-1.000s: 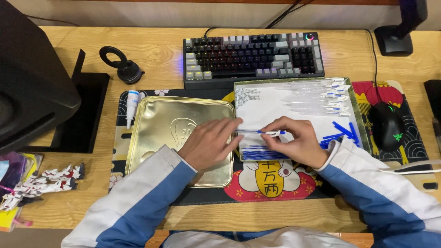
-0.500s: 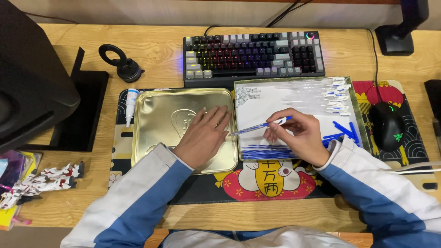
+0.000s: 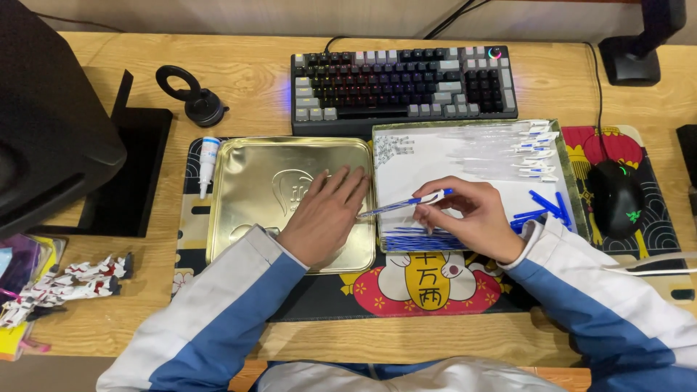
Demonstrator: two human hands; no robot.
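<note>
The right hand (image 3: 472, 218) pinches a blue-and-clear pen (image 3: 406, 205) between thumb and fingers, holding it nearly level with its tip pointing left across the seam between two shallow tin trays, probably so the point stays clear of the loose parts below. The left hand (image 3: 327, 218) lies flat and empty, fingers spread, on the bare gold tray (image 3: 239, 189), which looks like a way to steady it; its fingertips nearly meet the pen's tip. The white-lined tray (image 3: 428, 152) keeps its parts sorted, I would say for easy picking: clear barrels (image 3: 508, 149) along the far right, blue caps (image 3: 544, 207) near the right wall, thin blue refills (image 3: 414, 239) along the near edge. Its low walls hem the hand in, with a keyboard (image 3: 403, 80) just beyond and a mouse (image 3: 616, 196) close on the right. The gold tray offers the most open room.
</note>
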